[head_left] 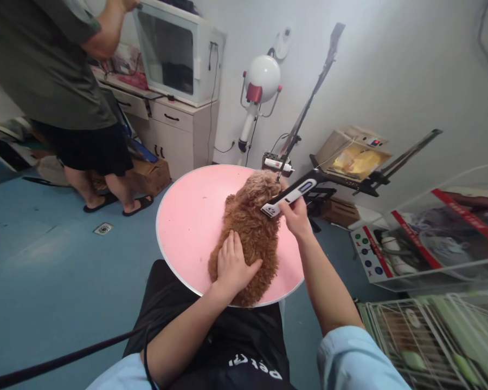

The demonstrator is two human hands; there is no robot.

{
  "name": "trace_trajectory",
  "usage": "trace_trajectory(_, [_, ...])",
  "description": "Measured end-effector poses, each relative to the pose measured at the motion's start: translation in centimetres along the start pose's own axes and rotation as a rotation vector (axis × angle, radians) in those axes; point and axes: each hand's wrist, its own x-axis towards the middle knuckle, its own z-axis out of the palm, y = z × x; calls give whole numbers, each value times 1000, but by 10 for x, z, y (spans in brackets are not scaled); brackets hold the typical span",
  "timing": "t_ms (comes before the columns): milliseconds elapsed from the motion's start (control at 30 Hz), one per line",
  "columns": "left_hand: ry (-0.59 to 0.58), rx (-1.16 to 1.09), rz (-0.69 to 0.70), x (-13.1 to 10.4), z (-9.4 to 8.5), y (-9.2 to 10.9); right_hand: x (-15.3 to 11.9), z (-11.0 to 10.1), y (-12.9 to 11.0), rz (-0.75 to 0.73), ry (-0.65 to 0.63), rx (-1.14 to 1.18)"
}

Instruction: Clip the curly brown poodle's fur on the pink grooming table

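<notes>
The right hand [296,218] grips a long white and black hair clipper [291,196] about its middle, thumb along the near side, the remaining fingers partly hidden behind it. The clipper slants, its white head low at the left, against the upper back of a curly-haired brown dog [252,230], just beside the thumb. The left hand [232,265] lies palm down on the dog's lower back, fingers loosely extended toward the dog's head and thumb spread to the right, grasping nothing; the fur is directly beneath its fingers.

The dog stands or sits, its legs hidden, on a round pink tabletop with a pale rim [189,216], right of the centre. Its rump covers part of the near edge, and its lighter-furred head points to the far right edge. The surface's left half is bare pink apart from small dark specks.

Below the near edge is a black apron with white lettering [244,346]. Past the far edge stands a white globe-shaped device with red fittings [263,76]. Beyond the left edge, a person in a grey-green shirt and black shorts [61,81] reaches toward a white cabinet with a dark glass front [207,59]. Off the right edge is a clear-sided container with red strips [412,238].
</notes>
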Motion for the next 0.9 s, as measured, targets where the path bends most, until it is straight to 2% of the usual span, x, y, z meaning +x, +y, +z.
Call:
trace_trajectory(67, [9, 3, -7, -1, 1, 1, -2, 5, 4, -7, -90, -44])
trace_trajectory(133, [9, 5, -15, -3, 1, 1, -9, 8, 6, 47, -179, -58])
trace_trajectory(300, [9, 7, -30, -7, 0, 1, -16, 0, 8, 224, -252, 6])
trace_trajectory(367, [11, 9, -27, -8, 1, 2, -9, -5, 12, 188, -181, 42])
trace_trajectory(467, [8, 21, -16, -9, 2, 3, 0, -6, 15, 42, 28, 59])
trace_trajectory(500, [8, 26, -15, -9, 2, 4, 1, -4, 15, 18, 47, 40])
trace_trajectory(567, [7, 31, -16, -10, 2, 5, -1, 2, 12, 32, -30, -13])
trace_trajectory(667, [10, 26, -26, -11, 0, 5, -10, 10, 6, 141, -147, -45])
trace_trajectory(800, [7, 16, -35, -11, -3, 5, -16, 11, 4, 279, -156, -42])
trace_trajectory(900, [-1, 18, -34, -12, -3, 6, -14, 5, 9, 297, -155, -16])
